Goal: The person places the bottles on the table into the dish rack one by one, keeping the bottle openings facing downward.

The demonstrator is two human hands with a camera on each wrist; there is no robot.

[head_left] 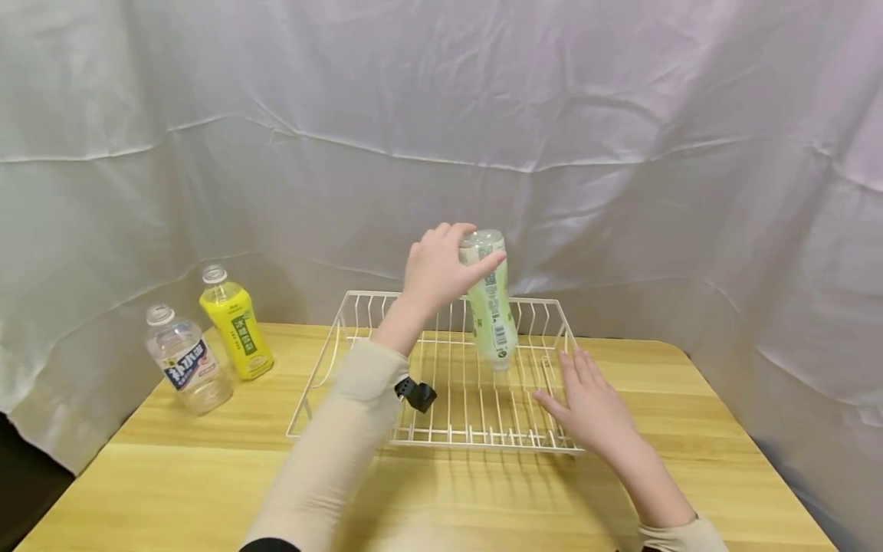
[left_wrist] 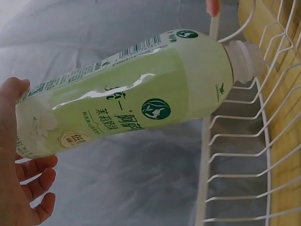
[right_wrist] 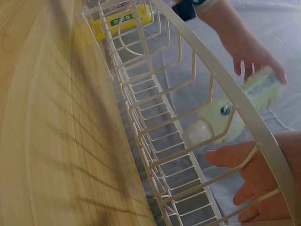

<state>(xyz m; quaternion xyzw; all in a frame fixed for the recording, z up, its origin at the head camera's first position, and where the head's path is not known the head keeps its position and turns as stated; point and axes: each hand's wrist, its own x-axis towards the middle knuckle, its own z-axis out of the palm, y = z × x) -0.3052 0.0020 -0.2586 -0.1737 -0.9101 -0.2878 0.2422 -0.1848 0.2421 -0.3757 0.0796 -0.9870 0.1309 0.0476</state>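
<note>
the green bottle (head_left: 494,314) is held neck-down over the rack (head_left: 483,445), its base end gripped by the left hand (head_left: 438,267). neck contact with the wires cannot be confirmed. the neck is best guided between wires, with the grip kept until the weight is borne. the right hand (head_left: 596,402), fingers extended, is placed at the rack's right end. the label's gold badge (left_wrist: 74,139) is shown only from the left wrist.

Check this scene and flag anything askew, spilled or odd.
Only one thing stands out: the green bottle is upside down, neck toward the white wire rack, with the left hand gripping it near its base, while the yellow bottle and clear bottle stand upright. No spill or damage shows.
</note>
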